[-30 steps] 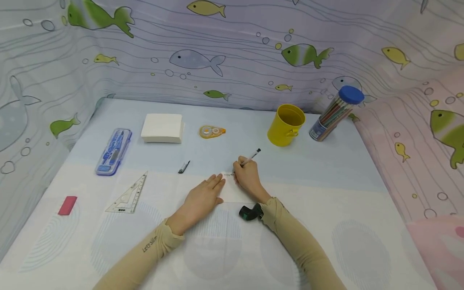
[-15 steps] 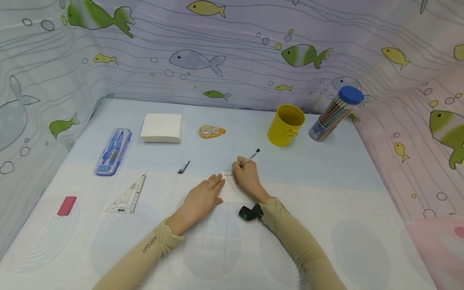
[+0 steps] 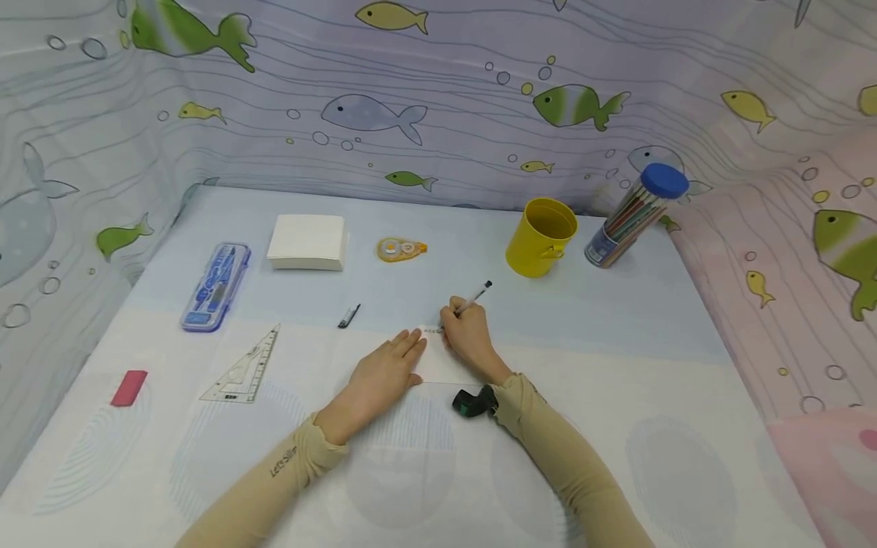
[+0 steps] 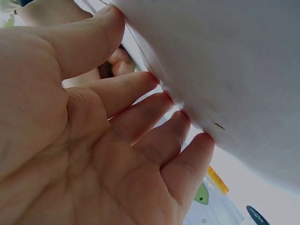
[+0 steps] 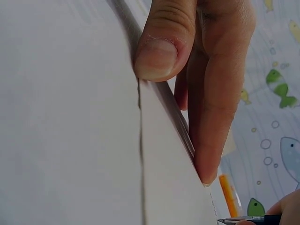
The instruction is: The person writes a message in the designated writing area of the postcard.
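My right hand (image 3: 469, 335) pinches a pen (image 3: 476, 295) with a dark end, its tip down at a row of small dark writing (image 3: 432, 330) along the top of a white sheet of paper (image 3: 445, 365). My left hand (image 3: 385, 373) rests flat on the sheet's left edge, fingers nearly straight and thumb apart. In the left wrist view its fingertips (image 4: 174, 105) press against the white surface. The right wrist view has the pen point (image 5: 225, 220) at the paper's edge, beyond the left hand's thumb (image 5: 159, 58). A black-and-clear pen cap (image 3: 349, 316) lies left of the paper.
Behind stand a white paper stack (image 3: 307, 242), an orange correction tape (image 3: 400, 249), a yellow mug (image 3: 537, 247) and a leaning pencil tube (image 3: 630, 217). On the left lie a blue stationery case (image 3: 216, 288), a set square (image 3: 245, 371) and a red eraser (image 3: 129, 388). A black device (image 3: 473, 401) sits by the right wrist.
The pen's upper end tilts slightly left, then back right, as the right hand makes small movements at the row of writing. The left hand stays in place.
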`<state>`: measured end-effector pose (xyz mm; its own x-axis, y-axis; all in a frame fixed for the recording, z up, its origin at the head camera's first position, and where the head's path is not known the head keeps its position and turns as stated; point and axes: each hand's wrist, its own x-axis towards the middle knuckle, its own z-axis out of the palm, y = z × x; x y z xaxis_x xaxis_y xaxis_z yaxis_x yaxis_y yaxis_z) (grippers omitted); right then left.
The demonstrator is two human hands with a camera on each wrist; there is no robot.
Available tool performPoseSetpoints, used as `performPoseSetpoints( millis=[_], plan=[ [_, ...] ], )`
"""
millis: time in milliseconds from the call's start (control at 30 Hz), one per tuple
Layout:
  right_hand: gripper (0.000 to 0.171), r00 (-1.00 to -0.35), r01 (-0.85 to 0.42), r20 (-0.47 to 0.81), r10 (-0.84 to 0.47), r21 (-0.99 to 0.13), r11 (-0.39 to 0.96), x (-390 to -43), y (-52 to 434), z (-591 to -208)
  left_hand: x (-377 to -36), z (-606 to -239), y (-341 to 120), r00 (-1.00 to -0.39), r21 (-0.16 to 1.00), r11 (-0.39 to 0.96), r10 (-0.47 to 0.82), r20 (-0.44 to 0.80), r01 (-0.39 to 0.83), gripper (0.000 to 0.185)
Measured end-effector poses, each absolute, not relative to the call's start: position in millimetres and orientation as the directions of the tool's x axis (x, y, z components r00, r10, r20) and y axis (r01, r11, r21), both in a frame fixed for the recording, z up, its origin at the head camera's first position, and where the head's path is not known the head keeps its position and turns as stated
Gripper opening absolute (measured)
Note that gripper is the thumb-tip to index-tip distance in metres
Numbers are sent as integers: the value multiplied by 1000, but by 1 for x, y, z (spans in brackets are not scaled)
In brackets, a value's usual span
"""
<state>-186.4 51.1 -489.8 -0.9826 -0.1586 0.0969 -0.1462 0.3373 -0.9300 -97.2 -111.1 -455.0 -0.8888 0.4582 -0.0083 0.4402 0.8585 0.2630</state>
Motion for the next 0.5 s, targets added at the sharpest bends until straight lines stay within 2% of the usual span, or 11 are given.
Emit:
performPoseSetpoints(
  millis=[500],
  plan=[
    [34, -981, -159, 105, -165, -920, 357, -187, 52, -491, -97, -454, -110, -890, 260, 862, 455, -23, 434, 58]
  ],
)
